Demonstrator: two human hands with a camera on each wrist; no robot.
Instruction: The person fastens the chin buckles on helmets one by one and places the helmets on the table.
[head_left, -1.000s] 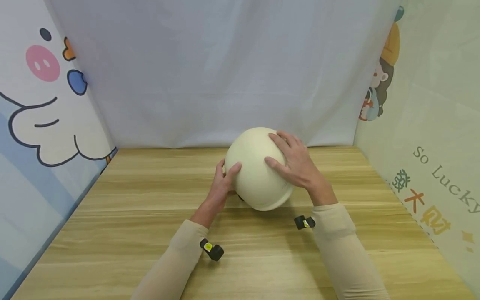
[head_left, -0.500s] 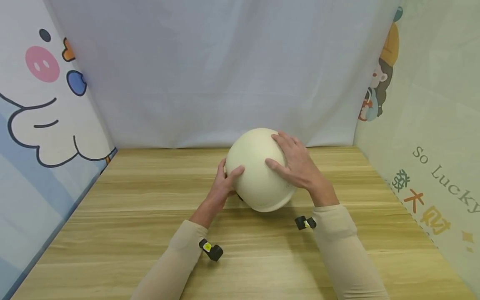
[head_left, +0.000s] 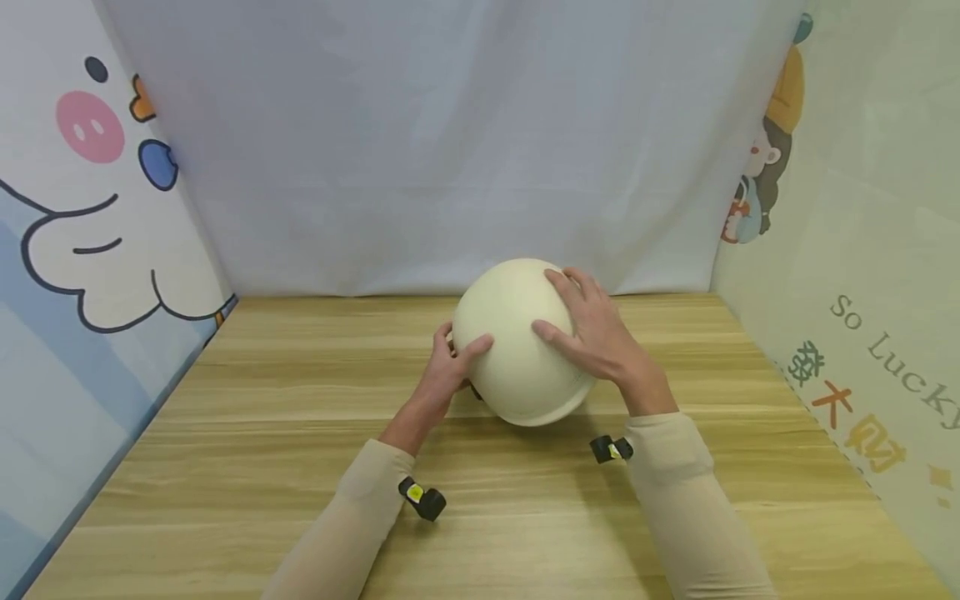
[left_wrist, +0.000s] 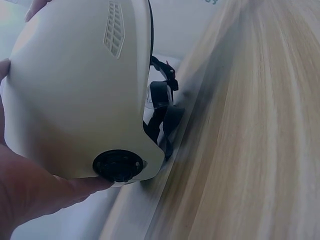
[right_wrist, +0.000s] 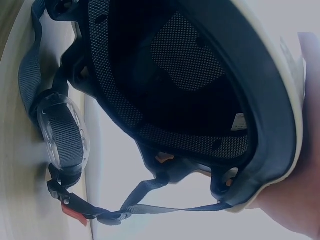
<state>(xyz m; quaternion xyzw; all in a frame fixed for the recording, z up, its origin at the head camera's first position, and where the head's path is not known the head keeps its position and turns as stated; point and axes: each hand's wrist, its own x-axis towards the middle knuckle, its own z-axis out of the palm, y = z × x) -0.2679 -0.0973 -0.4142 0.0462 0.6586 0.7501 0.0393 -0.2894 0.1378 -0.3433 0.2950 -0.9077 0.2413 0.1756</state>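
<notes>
Now both hands tilt a helmet (head_left: 517,342) on the table (head_left: 225,467): left hand (head_left: 444,371) pinches its rim, right hand (head_left: 600,337) lies spread on top, likely steadying it.

A pale wooden table (head_left: 225,467) stretches across the view, grain running side to side. Behind it hangs a plain white curtain (head_left: 420,150). On the left, a cartoon pig panel (head_left: 82,208); on the right, a panel with a cartoon girl (head_left: 761,179) and "So Lucky" lettering (head_left: 892,358).

helmet (head_left: 517,350): 1 | hands: 2 (left hand (head_left: 444,375), right hand (head_left: 600,337)) | table (head_left: 225,467): 1
</notes>
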